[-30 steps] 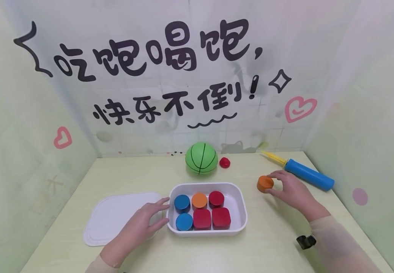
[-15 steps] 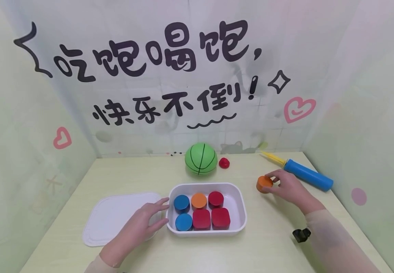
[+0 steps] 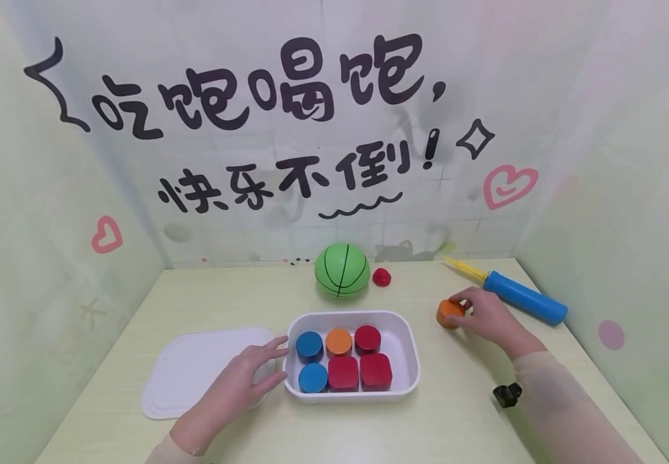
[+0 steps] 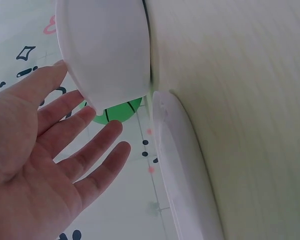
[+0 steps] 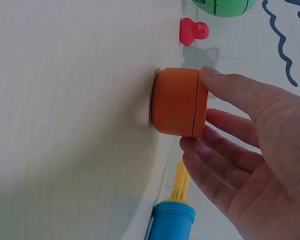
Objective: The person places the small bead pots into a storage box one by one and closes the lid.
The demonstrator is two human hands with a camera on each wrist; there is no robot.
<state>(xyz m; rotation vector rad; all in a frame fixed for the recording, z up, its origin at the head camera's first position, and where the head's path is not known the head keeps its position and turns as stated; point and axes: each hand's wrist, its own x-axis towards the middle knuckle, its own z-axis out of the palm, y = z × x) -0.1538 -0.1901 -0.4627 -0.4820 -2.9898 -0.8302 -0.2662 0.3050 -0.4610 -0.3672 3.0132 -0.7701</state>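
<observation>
In the head view, the glossy orange round container (image 3: 446, 316) stands on the pale wooden counter (image 3: 456, 412), held between the thumb and fingers of the right hand (image 3: 488, 317). It is well apart from the left hand (image 3: 247, 374), whose extended fingers meet the left end of the white rectangular box (image 3: 350, 397) with rounded corners. Inside the box are two blue round containers (image 3: 313, 378), an orange round one (image 3: 339, 341), a red round one (image 3: 367, 338) and two red rounded-square ones (image 3: 343, 372). A flat white lid (image 3: 195, 370) lies left of the box, partly beneath the left hand. A green ball with black lines (image 3: 342, 270), a small red figure (image 3: 381, 277) and a blue cylindrical pump with a yellow tip (image 3: 526, 298) lie farther back.

The left wrist view shows the box only from outside, its contents hidden. The left hand's thumb touches the rim, and its fingers are spread, grasping nothing; the lid appears edge-on.

The right wrist view shows the orange container from the side: smooth, with a thin seam near its top. The right hand pinches that upper part, thumb on one edge, fingertips opposite. Here the red figure proves to be duck-shaped, with a dark eye.
</observation>
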